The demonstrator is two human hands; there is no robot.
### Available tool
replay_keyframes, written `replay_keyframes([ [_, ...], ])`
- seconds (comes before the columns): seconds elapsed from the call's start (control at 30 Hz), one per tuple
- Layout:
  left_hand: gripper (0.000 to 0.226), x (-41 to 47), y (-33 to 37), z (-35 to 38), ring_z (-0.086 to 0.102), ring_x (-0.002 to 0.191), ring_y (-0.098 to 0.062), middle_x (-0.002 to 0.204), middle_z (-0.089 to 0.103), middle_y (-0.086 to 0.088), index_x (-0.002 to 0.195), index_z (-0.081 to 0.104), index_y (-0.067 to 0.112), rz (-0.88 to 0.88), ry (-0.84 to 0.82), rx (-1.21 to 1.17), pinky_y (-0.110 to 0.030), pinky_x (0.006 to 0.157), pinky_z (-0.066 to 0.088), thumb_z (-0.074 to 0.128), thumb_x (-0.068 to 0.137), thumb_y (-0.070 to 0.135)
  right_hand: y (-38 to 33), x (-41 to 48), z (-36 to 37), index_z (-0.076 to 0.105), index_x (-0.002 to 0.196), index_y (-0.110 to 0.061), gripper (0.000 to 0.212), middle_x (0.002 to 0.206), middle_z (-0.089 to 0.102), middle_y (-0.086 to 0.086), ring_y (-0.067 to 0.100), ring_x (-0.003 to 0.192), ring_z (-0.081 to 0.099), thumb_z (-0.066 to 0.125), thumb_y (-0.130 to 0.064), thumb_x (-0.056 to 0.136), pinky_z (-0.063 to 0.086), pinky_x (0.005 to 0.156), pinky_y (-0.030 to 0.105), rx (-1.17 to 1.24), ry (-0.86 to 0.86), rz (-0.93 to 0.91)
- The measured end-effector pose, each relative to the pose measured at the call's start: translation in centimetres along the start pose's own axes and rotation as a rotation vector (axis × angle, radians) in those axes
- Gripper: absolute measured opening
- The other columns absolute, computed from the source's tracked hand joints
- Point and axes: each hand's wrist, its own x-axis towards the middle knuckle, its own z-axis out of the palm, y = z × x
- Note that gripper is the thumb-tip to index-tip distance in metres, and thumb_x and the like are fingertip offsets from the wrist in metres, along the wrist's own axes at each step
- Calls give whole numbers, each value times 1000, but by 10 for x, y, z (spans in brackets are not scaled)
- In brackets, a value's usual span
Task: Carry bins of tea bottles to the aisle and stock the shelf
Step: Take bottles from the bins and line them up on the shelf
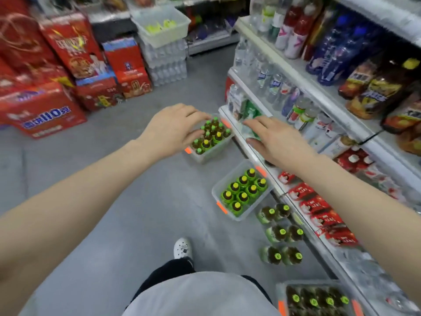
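Bins of tea bottles sit in a row on the grey floor [136,213] along the foot of a shop shelf [328,103] on the right. The far bin [211,153] is clear with orange handles and holds brown bottles [213,133] with green and yellow caps. The left hand [173,128] reaches out over its near corner, palm down, fingers loosely spread and slightly bent, gripping nothing; whether the fingertips touch the caps I cannot tell. The right hand [280,142] stretches toward the lowest shelf edge just beside that bin, fingers straight and close together, also empty.

Nearer, a second clear bin [239,216] stands against the shelf base, filled with green-wrapped bottles [242,192] with yellow caps. Just below it, six loose bottles [280,233] stand in pairs on the floor. A third bin [282,290] with orange handles, at the bottom right corner, holds more dark bottles [313,301] with green caps.

The shelf carries water, soda and tea drinks on its upper levels and red packs [319,208] on the lowest one. Across the aisle, red boxes [45,117] are piled at the left, and wrapped packs of water [166,62] are stacked at the back with a pale bin [161,26] on top. A white shoe [182,247] shows below, between the arms.
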Motion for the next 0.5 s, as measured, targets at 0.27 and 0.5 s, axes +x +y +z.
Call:
replay_keyframes([
  [0.27, 36, 39, -130, 62, 64, 96, -36, 107, 68, -11, 121, 64, 13, -123, -101, -82, -44, 82, 53, 55, 93, 34, 22, 126, 83, 54, 133, -10, 42, 114, 62, 17, 40, 98, 62, 52, -30, 97, 56, 75, 46, 87, -20, 138],
  [0.5, 34, 112, -218, 169, 62, 99, -36, 111, 67, -10, 125, 64, 16, -222, -213, -169, -44, 81, 54, 64, 93, 27, 95, 203, 206, 55, 133, -7, 41, 121, 61, 17, 40, 95, 63, 59, -25, 96, 54, 71, 44, 202, -158, 222],
])
